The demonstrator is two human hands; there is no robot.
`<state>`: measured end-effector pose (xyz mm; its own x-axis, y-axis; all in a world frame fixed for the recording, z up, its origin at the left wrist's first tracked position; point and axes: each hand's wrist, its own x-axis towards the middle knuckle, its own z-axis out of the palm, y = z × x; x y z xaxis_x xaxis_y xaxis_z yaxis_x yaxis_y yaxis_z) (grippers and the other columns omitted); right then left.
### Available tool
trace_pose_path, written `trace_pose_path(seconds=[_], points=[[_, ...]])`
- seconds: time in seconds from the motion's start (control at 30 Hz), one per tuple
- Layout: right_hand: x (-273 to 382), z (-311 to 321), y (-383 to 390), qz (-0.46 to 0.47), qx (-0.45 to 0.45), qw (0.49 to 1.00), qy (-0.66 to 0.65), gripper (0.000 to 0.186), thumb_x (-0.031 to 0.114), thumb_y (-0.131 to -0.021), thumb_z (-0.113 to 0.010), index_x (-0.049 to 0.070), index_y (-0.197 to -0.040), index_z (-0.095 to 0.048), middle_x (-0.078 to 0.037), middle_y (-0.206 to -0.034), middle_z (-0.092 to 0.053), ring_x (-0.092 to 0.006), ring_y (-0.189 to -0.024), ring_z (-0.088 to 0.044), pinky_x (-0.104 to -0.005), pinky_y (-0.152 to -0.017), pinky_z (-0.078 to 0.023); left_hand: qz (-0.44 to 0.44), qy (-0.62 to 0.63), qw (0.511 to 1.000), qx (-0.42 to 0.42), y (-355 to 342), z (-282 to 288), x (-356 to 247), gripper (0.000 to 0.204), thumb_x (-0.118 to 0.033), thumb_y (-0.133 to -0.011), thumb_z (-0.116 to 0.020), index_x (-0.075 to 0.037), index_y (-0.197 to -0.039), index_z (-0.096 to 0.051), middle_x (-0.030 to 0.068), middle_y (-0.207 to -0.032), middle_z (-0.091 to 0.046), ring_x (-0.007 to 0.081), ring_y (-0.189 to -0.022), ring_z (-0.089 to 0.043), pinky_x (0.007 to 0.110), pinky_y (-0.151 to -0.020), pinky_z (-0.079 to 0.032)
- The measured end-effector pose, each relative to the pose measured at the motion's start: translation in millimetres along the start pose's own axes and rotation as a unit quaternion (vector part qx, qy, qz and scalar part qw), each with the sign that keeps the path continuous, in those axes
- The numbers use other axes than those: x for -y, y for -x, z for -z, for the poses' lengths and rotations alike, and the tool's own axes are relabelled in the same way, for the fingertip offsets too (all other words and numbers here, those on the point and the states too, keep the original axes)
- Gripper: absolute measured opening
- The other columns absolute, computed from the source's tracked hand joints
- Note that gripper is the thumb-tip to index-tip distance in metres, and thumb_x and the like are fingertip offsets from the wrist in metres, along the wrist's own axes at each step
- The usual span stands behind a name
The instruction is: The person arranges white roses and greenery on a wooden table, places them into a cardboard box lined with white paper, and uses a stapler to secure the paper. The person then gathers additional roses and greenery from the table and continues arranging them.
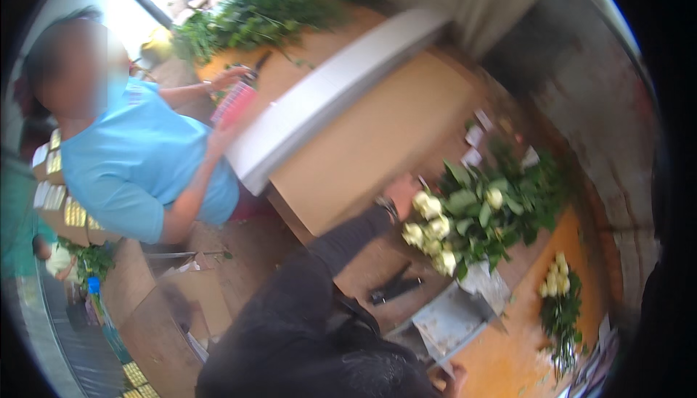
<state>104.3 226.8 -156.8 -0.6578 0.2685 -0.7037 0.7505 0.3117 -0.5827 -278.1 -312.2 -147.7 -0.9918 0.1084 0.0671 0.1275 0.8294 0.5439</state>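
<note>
My left hand (401,192), in a dark sleeve with a wristwatch, reaches up to a bunch of white roses (465,220) with green leaves. The hand sits against the blooms and appears to grip the bunch, though its fingers are hidden behind the flowers. Only a sliver of my right hand (444,382) shows at the lower edge, beside a grey paper sheet (450,318); I cannot see what it holds.
A black hand tool (396,288) lies on the brown table. A second bunch of white roses (559,293) rests on the orange surface at the right. A person in a light blue shirt (138,158) holds a pink object (234,104) near cut greenery (254,17).
</note>
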Motion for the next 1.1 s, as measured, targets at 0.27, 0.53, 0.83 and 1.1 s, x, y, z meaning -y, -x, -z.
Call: trace_pose_path(seconds=[0.27, 0.53, 0.83, 1.1], points=[[6, -5, 19, -0.083, -0.073, 0.987, -0.119, 0.011, -0.010, -0.086, -0.061, -0.005, -0.087, -0.071, -0.010, -0.077, -0.071, -0.0174, -0.068, -0.067, -0.0303, -0.063, -0.056, 0.002, 0.017, 0.990, -0.140, 3, 82, -17, 0.034, -0.014, -0.084, -0.074, -0.010, -0.117, -0.068, 0.0167, -0.111, -0.062, 0.0391, -0.102, -0.064, 0.049, -0.086, -0.054], [26, -10, 28, -0.086, -0.074, 0.989, -0.099, 0.012, -0.010, -0.087, -0.060, -0.006, -0.091, -0.071, -0.010, -0.080, -0.071, -0.0174, -0.069, -0.067, -0.0301, -0.062, -0.054, 0.060, -0.171, 0.919, -0.350, -41, 251, 141, 0.029, -0.018, -0.085, -0.077, -0.006, -0.111, -0.073, 0.0160, -0.099, -0.068, 0.0383, -0.095, -0.066, 0.048, -0.084, -0.052], [15, -1, 19, -0.083, -0.043, 0.994, -0.064, 0.013, -0.006, -0.087, -0.067, -0.006, -0.096, -0.075, -0.014, -0.087, -0.077, -0.0181, -0.075, -0.072, -0.0300, -0.069, -0.058, 0.372, -0.160, 0.874, -0.269, -29, 321, 333, 0.057, -0.045, -0.077, -0.086, -0.009, -0.121, -0.076, 0.0201, -0.123, -0.074, 0.0320, -0.115, -0.071, 0.042, -0.102, -0.053], [-8, 11, 1, -0.053, -0.016, 0.998, -0.016, 0.019, 0.000, -0.088, -0.071, -0.004, -0.105, -0.076, -0.013, -0.090, -0.079, -0.0151, -0.079, -0.074, -0.0284, -0.073, -0.058, 0.482, 0.018, 0.838, -0.254, -27, 316, 367, 0.039, -0.036, -0.088, -0.071, -0.001, -0.103, -0.078, 0.0180, -0.098, -0.078, 0.0322, -0.093, -0.075, 0.042, -0.084, -0.059]])
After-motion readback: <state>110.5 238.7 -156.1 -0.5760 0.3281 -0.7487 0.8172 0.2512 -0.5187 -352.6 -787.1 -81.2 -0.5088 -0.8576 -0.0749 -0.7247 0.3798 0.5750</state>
